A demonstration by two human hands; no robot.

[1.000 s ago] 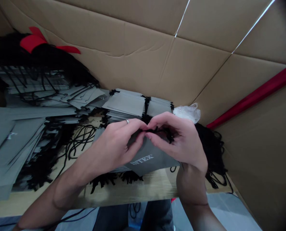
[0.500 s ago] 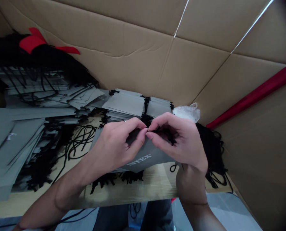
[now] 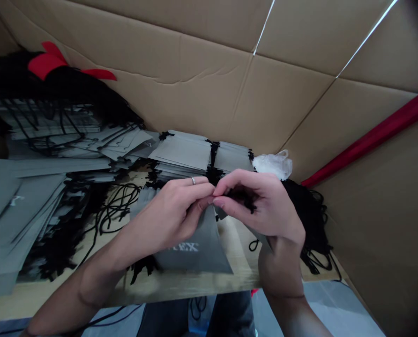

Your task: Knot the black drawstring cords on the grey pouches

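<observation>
Work is at the middle of the counter point(image 3: 244, 274). One grey pouch point(image 3: 195, 260) lies under and in front of the left hand point(image 3: 181, 206), white letters facing up, the end "TEX" readable. Its top edge rises to where both hands meet.

Left hand: thumb and forefinger pressed together, seemingly on the pouch's top; the contact itself is covered. Right hand point(image 3: 265, 201): thumb and forefinger tips together, just beside the left's, black cord point(image 3: 246, 202) bunched within the curl of the hand. Whether the cord is knotted or threaded cannot be told; the fingers hide it. A bit of grey shows below the right hand, its owner unclear.

Progress, as judged: this pouch is mid-handling, not yet set down. Behind the hands, two neat stacks point(image 3: 184, 152) with black ends along their edges look finished. At left, a looser pile point(image 3: 42, 201) also shows black fringes; its status is uncertain. Supply seems ample: a dark heap point(image 3: 93, 93) with a red strip point(image 3: 47, 65) at upper left, loose strands point(image 3: 119, 206) near the left forearm, a black bundle point(image 3: 309, 220) beyond the right wrist.
</observation>
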